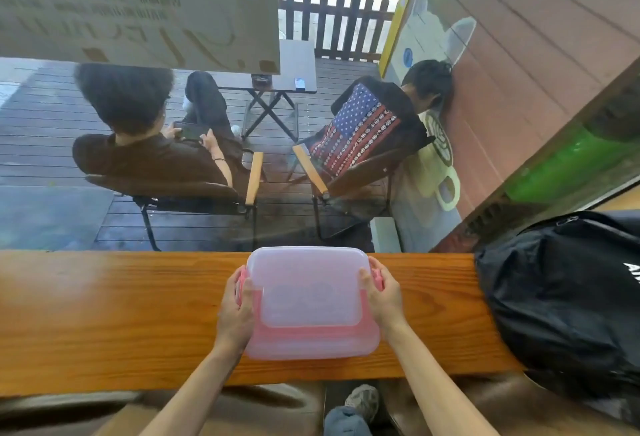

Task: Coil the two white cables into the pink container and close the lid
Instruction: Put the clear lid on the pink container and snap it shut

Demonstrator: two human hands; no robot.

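Pink translucent plastic container [311, 335] with its frosted rectangular lid [308, 288] sits mid-counter on the long varnished wooden counter [121, 314], lid already laid on top. Faint pale coiled shapes show through the lid; likely the white cables, but too blurred to confirm.

Left to right: left stretch of counter bare, wide free room. Left hand [237, 311] wraps the container's left side, fingers over the left pink latch [239, 288], grasping the box there. Right hand [382, 297] grips the right side likewise, thumb on the lid's edge, fingers against the right pink latch [379, 278]. Further right, a black fabric backpack [561, 297] lies on the counter, apart from the container.

Judgement: coiling appears done, lid placed; what is left is pressing the side latches home. Whether they are snapped shut cannot be told.

Edges: container's far side is close to the counter's far edge at the window glass; its near side is set back from the near edge.
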